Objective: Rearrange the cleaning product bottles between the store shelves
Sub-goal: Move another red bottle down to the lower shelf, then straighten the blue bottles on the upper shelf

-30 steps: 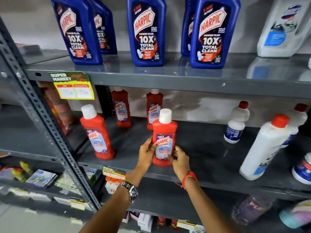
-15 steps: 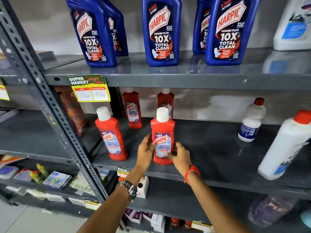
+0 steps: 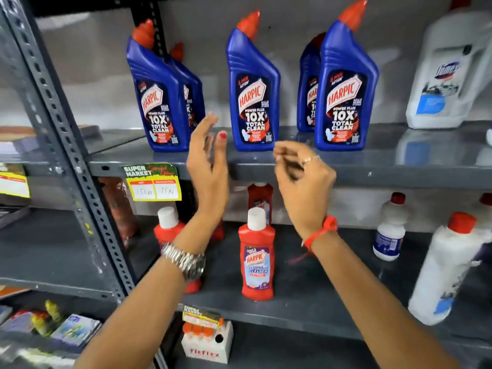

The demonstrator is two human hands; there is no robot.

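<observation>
1. Grey steel store shelving (image 3: 372, 174), two tiers of cleaning bottles.
2. Nearest, on the middle shelf: red Harpic bathroom cleaner (image 3: 257, 259), upright, untouched, below and between both wrists.
3. Left hand (image 3: 207, 161) flat, fingers spread; right hand (image 3: 300, 177) loosely curled; both empty.
4. Farther up: blue Harpic bottle (image 3: 253, 94), just above and between the hands.
5. Best gripped at the body from both sides and lifted straight, clear of neighbouring bottles.

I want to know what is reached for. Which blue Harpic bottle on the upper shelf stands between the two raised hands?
The middle blue Harpic bottle, standing alone. The left hand and right hand rise on either side below it; the other blue bottles stand in pairs farther out.
</observation>
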